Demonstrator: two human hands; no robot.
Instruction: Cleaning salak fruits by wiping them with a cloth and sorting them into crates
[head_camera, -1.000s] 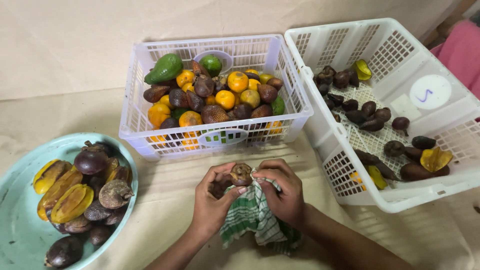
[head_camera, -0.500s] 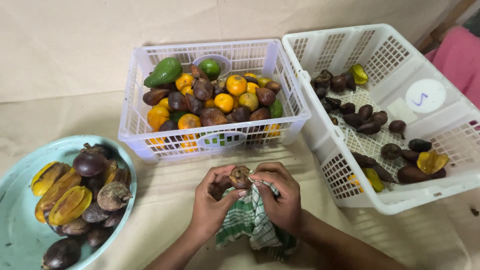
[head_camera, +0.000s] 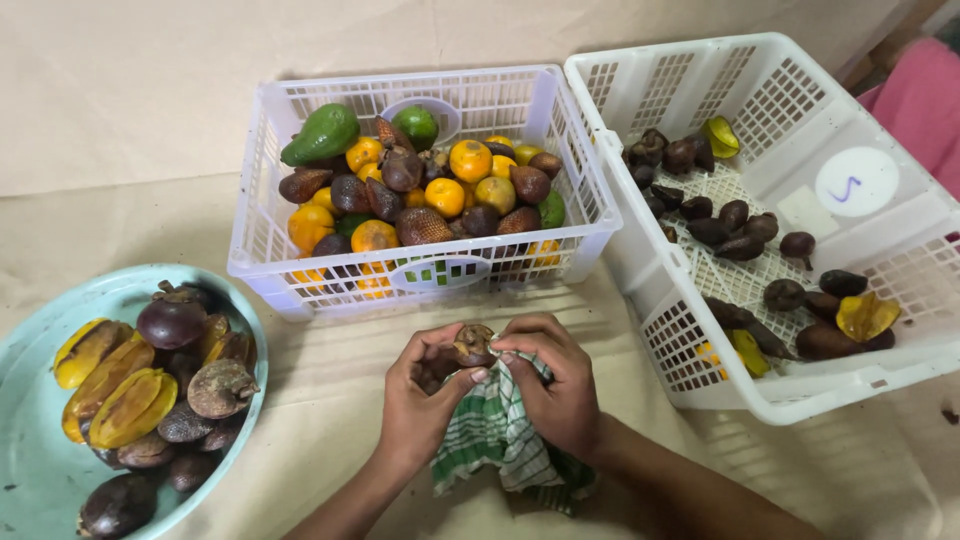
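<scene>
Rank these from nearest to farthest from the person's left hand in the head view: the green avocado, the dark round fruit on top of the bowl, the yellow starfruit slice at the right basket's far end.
1. Dark round fruit, to the left of the left hand, in the bowl.
2. Green avocado, ahead, in the middle basket's far left corner.
3. Yellow starfruit slice, far right, in the right basket.

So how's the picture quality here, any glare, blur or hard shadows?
Head view: soft, even light, no glare; the fruit baskets cast only faint shadows on the cloth; both hands and the small brown fruit look sharp; mild wide-angle bending at the edges.
</scene>
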